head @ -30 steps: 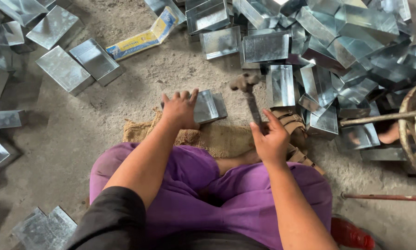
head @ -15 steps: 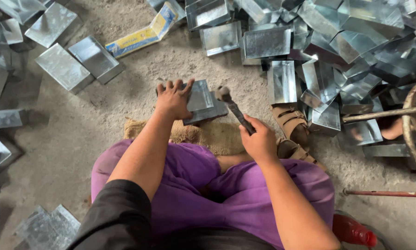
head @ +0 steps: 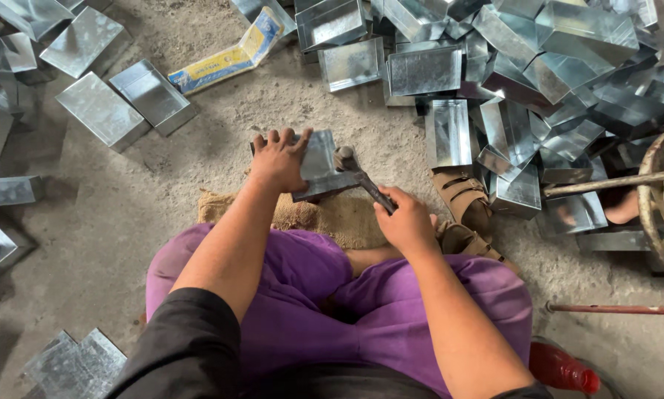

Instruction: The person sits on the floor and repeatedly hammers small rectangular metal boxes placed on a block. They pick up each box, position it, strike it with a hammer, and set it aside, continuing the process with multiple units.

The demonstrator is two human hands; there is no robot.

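Two bare hands at work over a small sheet-metal box [head: 319, 164] lying on the concrete floor [head: 88, 244], just past the edge of a burlap mat [head: 332, 216]. Left hand [head: 279, 159] presses flat on the box's left part, fingers spread and lying over its top, not curled round it. Right hand [head: 406, 222] is clenched round the handle of a hammer [head: 361, 177], whose head sits on or just above the right edge of the box; contact cannot be told for sure. Hammer handle runs diagonally from the head down-right into the fist. Person sits cross-legged in purple trousers [head: 391, 310], black sleeve [head: 192, 340] on the left arm. Brown sandals [head: 461, 199] lie just right of the right hand. Big heap of shiny metal boxes [head: 539, 66] fills the upper right, more boxes scattered upper left [head: 103, 111] and one flat piece at bottom left [head: 73, 362]. Yellow-and-blue carton [head: 232, 55] lies on the floor above the left hand, well apart from it. Red bottle [head: 561, 369] at bottom right near the knee, thin red rod [head: 613, 309] on the floor to the right.
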